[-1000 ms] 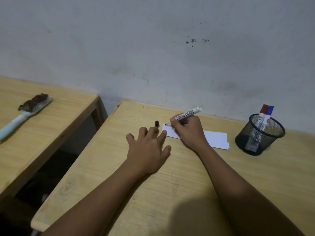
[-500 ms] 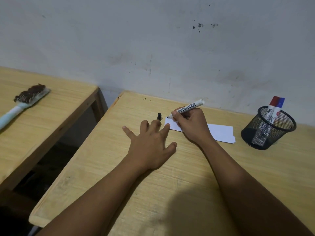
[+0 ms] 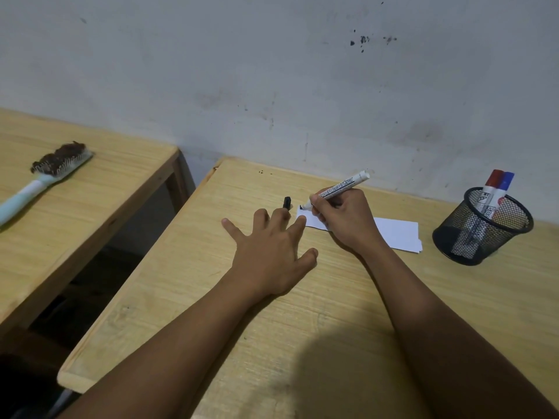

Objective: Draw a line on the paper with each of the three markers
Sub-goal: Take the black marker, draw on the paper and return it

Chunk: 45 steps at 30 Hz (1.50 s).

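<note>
A white strip of paper (image 3: 396, 232) lies on the wooden desk (image 3: 302, 313) near the wall. My right hand (image 3: 344, 222) grips a white board marker (image 3: 341, 187), uncapped, its black tip touching the paper's left end. The marker's black cap (image 3: 287, 203) lies on the desk just left of the paper. My left hand (image 3: 269, 255) rests flat on the desk with fingers spread, its fingertips at the paper's left edge and beside the cap. A red-capped marker (image 3: 491, 184) and a blue-capped marker (image 3: 505, 182) stand in a black mesh cup (image 3: 481, 231) at the right.
A second wooden table (image 3: 75, 207) stands at the left across a dark gap, with a light blue hairbrush (image 3: 45, 176) on it. A stained grey wall runs right behind both tables.
The view has shifted slightly. My left hand's fingers have spread wider on the desk. My right hand keeps the marker tip at the paper's left end.
</note>
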Each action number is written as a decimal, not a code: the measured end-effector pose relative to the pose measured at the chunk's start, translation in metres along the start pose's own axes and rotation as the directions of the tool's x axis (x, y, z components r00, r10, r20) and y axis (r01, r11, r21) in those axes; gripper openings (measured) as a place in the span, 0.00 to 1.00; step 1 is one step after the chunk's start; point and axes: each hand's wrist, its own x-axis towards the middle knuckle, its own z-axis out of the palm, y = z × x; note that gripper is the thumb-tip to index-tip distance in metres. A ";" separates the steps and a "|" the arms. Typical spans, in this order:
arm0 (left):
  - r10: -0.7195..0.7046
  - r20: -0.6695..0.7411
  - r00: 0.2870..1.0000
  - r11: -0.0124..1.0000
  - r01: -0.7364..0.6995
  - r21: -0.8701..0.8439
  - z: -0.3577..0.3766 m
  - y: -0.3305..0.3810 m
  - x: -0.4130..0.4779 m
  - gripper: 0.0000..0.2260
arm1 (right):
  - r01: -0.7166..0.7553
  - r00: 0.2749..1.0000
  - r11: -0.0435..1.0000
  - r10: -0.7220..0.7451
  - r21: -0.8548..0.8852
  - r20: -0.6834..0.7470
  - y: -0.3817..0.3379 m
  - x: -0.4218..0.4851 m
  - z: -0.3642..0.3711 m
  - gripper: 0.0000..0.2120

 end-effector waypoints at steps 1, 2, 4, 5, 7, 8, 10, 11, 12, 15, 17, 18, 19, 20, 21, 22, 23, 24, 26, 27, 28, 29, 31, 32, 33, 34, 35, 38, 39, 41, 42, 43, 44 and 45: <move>-0.002 -0.001 1.000 1.000 0.002 0.000 0.000 0.000 0.000 0.25 | 0.007 1.000 1.000 -0.007 0.004 0.007 0.000 0.000 -0.001 0.11; -0.003 -0.003 1.000 1.000 0.003 0.002 0.000 0.000 0.000 0.26 | 0.015 1.000 1.000 -0.015 0.012 0.013 0.000 0.000 -0.001 0.10; -0.004 -0.001 1.000 1.000 0.005 0.006 0.000 0.000 0.000 0.26 | 0.030 0.999 0.999 -0.030 0.028 0.026 0.000 0.000 -0.002 0.10; -0.005 -0.001 1.000 1.000 0.005 0.007 0.000 0.000 0.000 0.26 | 0.035 0.999 0.999 -0.036 0.030 0.032 0.000 0.000 -0.003 0.10; -0.005 0.001 1.000 1.000 0.005 0.008 0.000 0.000 0.000 0.26 | 0.044 0.998 0.999 -0.045 0.020 0.041 0.001 0.000 -0.003 0.11; -0.005 0.001 1.000 1.000 0.005 0.008 0.000 0.000 0.000 0.26 | 0.046 0.998 0.999 -0.046 0.016 0.041 0.001 -0.001 -0.002 0.11; -0.004 -0.005 1.000 1.000 0.004 0.010 0.000 0.000 0.000 0.26 | 0.042 0.999 0.999 -0.042 0.022 0.025 0.000 -0.001 -0.002 0.10; -0.003 -0.005 1.000 1.000 0.003 0.012 0.000 0.000 0.000 0.26 | 0.034 0.999 0.999 -0.034 0.043 0.008 0.000 -0.002 -0.002 0.09; -0.002 -0.004 1.000 1.000 0.002 0.013 0.000 0.000 0.000 0.26 | 0.019 1.000 0.996 -0.018 0.086 -0.013 -0.002 -0.002 -0.003 0.09; -0.004 -0.008 1.000 1.000 0.004 0.010 -0.002 0.000 -0.001 0.28 | -0.025 0.997 0.959 0.046 0.284 -0.069 -0.006 -0.002 -0.010 0.09; 0.001 -0.009 1.000 1.000 -0.001 -0.005 -0.003 0.000 -0.001 0.27 | -0.022 0.991 0.926 0.069 0.377 -0.111 -0.011 -0.002 -0.016 0.10; 0.005 -0.012 1.000 1.000 -0.005 -0.017 -0.005 0.001 -0.001 0.27 | -0.014 0.989 0.910 0.074 0.414 -0.128 -0.014 -0.002 -0.019 0.10; 0.005 -0.015 1.000 1.000 -0.005 -0.028 -0.007 0.001 -0.002 0.26 | -0.005 0.988 0.895 0.073 0.446 -0.136 -0.018 -0.002 -0.023 0.10; 0.001 -0.014 1.000 1.000 -0.001 -0.031 -0.009 0.002 -0.002 0.27 | 0.004 0.988 0.884 0.069 0.468 -0.138 -0.023 -0.003 -0.026 0.09; -0.003 -0.011 1.000 1.000 0.003 -0.022 -0.012 0.002 -0.002 0.28 | 0.014 0.988 0.878 0.061 0.478 -0.140 -0.027 -0.005 -0.029 0.09; -0.005 -0.012 1.000 1.000 0.005 -0.001 -0.014 0.002 -0.003 0.31 | 0.026 0.988 0.879 0.049 0.475 -0.145 -0.030 -0.006 -0.032 0.08; -0.008 -0.017 1.000 1.000 0.008 0.026 -0.015 0.003 -0.004 0.34 | 0.038 0.987 0.884 0.038 0.465 -0.153 -0.032 -0.007 -0.035 0.07; -0.015 -0.029 0.999 0.999 0.016 0.046 -0.017 0.003 -0.004 0.37 | 0.047 0.987 0.889 0.029 0.455 -0.158 -0.033 -0.009 -0.038 0.06; -0.066 -0.089 0.994 0.998 0.066 -0.009 -0.022 0.001 0.000 0.41 | 0.056 0.986 0.892 0.021 0.448 -0.164 -0.035 -0.010 -0.043 0.05; -0.114 -0.134 0.984 0.991 0.103 -0.084 -0.025 -0.002 0.006 0.40 | 0.056 0.986 0.893 0.021 0.447 -0.166 -0.036 -0.012 -0.045 0.04; -0.161 -0.172 0.972 0.979 0.135 -0.154 -0.029 -0.005 0.014 0.36 | 0.055 0.986 0.894 0.022 0.444 -0.167 -0.038 -0.013 -0.047 0.04; -0.192 -0.189 0.963 0.970 0.157 -0.184 -0.032 -0.008 0.023 0.31 | 0.053 0.986 0.897 0.022 0.439 -0.163 -0.039 -0.014 -0.048 0.05; -0.199 -0.158 0.967 0.974 0.178 -0.140 -0.034 -0.011 0.040 0.21 | 0.043 0.989 0.902 0.022 0.430 -0.145 -0.042 -0.020 -0.050 0.05; -0.195 -0.123 0.973 0.977 0.181 -0.114 -0.034 -0.010 0.045 0.18 | 0.040 0.990 0.903 0.022 0.429 -0.137 -0.044 -0.023 -0.051 0.05; -0.193 -0.102 0.976 0.978 0.183 -0.098 -0.034 -0.009 0.048 0.15 | 0.040 0.991 0.902 0.020 0.430 -0.135 -0.045 -0.026 -0.053 0.05; -0.197 -0.090 0.976 0.978 0.189 -0.091 -0.034 -0.007 0.049 0.14 | 0.043 0.990 0.903 0.018 0.427 -0.138 -0.046 -0.030 -0.055 0.05; -0.208 -0.089 0.974 0.975 0.200 -0.092 -0.033 -0.006 0.049 0.12 | 0.046 0.989 0.907 0.017 0.418 -0.145 -0.046 -0.035 -0.058 0.05; -0.304 -0.130 0.944 0.921 0.256 -0.295 -0.042 -0.006 0.048 0.08 | 0.055 0.985 0.922 0.012 0.384 -0.172 -0.050 -0.050 -0.072 0.05; -0.347 -0.120 0.930 0.849 0.258 -0.460 -0.051 -0.003 0.045 0.06 | 0.064 0.984 0.923 0.006 0.381 -0.179 -0.053 -0.056 -0.077 0.05; -0.374 -0.052 0.926 0.589 0.194 -0.784 -0.075 0.011 0.036 0.05 | 0.092 0.980 0.914 -0.013 0.394 -0.198 -0.065 -0.066 -0.090 0.05; -0.361 -0.007 0.932 0.449 0.168 -0.878 -0.089 0.021 0.030 0.05 | 0.109 0.976 0.908 -0.021 0.405 -0.215 -0.073 -0.070 -0.097 0.06; -0.335 0.040 0.941 0.350 0.164 -0.922 -0.103 0.031 0.023 0.04 | 0.130 0.971 0.900 -0.032 0.416 -0.236 -0.083 -0.075 -0.103 0.07; -0.300 0.079 0.951 0.294 0.171 -0.941 -0.115 0.040 0.017 0.05 | 0.157 0.965 0.892 -0.048 0.425 -0.257 -0.094 -0.080 -0.111 0.08; -0.263 0.103 0.959 0.258 0.173 -0.951 -0.127 0.050 0.012 0.07 | 0.189 0.959 0.884 -0.071 0.429 -0.275 -0.105 -0.085 -0.117 0.07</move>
